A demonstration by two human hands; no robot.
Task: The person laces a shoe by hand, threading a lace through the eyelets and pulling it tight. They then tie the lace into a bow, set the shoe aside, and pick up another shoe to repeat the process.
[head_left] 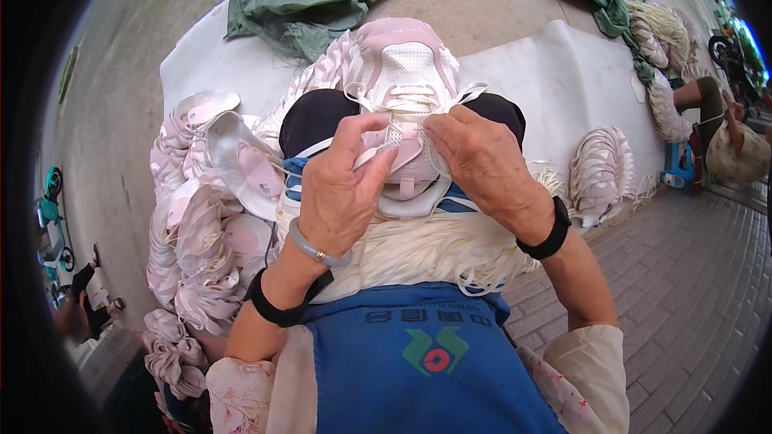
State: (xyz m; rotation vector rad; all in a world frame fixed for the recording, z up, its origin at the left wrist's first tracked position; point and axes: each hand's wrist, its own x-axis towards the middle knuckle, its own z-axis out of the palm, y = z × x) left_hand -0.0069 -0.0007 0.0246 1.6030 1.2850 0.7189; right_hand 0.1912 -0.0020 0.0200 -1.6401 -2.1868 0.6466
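Observation:
A pink and white shoe upper (pixel 406 56) rests between my knees, its toe pointing away from me. White shoelace (pixel 412 100) crosses its front, with loose loops out to both sides. My left hand (pixel 346 173) is closed at the left eyelet edge, thumb and forefinger pinching the shoelace near the opening. At the opposite eyelet edge, my right hand (pixel 482 157) grips the upper with bent fingers; its fingertips are partly hidden. The pink tongue shows between both hands. A bundle of cream shoelaces (pixel 402 253) lies across my lap over a blue apron (pixel 418 386).
Stacked shoe uppers (pixel 201 233) crowd my left side, and another stack (pixel 601 173) stands at the right. Ahead are a white sheet (pixel 555 72) and green cloth (pixel 314 0). Another person (pixel 732 137) sits at far right beside a blue stool (pixel 679 162); someone else is at far left.

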